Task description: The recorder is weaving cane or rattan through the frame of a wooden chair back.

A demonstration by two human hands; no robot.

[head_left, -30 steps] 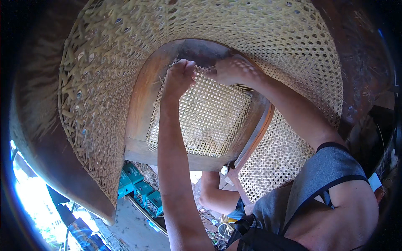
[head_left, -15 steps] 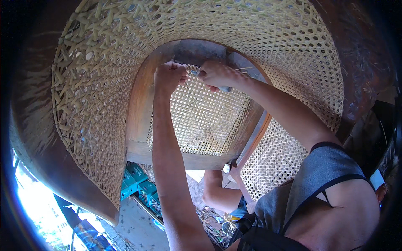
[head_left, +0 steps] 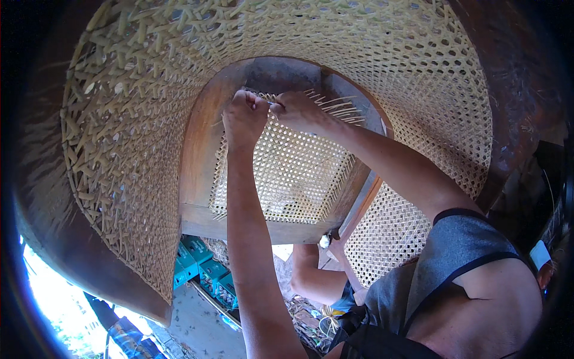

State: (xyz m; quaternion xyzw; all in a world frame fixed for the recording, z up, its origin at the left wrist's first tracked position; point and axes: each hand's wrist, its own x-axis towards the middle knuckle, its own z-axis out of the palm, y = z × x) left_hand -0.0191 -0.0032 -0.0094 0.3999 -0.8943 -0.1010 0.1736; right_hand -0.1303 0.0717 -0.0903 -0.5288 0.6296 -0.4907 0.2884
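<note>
The woven cane panel (head_left: pixel 299 173) lies in the middle of your view, set within the wooden chair seat (head_left: pixel 200 137), and both your hands are at its far edge, toward the left corner. Your left hand (head_left: pixel 246 113) is raised there with its fingers curled in and pressed together. Your right hand (head_left: pixel 296 110) comes in from the right, just beside the left, its fingers also drawn together and meeting the left ones; whatever thin bit is pinched between the two is too small for you to make out. To the right of your right hand, loose cane ends (head_left: pixel 344 110) fan out over the wood, and shorter ends fringe the panel's right side. Around the seat curves a tall cane backrest (head_left: pixel 131 131), with more cane webbing (head_left: pixel 388 221) at the lower right. A small white knob (head_left: pixel 324 241) sits by the seat's near right corner. Below, teal boxes (head_left: pixel 191 263) stand in a row near the grey floor (head_left: pixel 209 335), left of your left forearm. Your grey top (head_left: pixel 460 257) fills the lower right.
</note>
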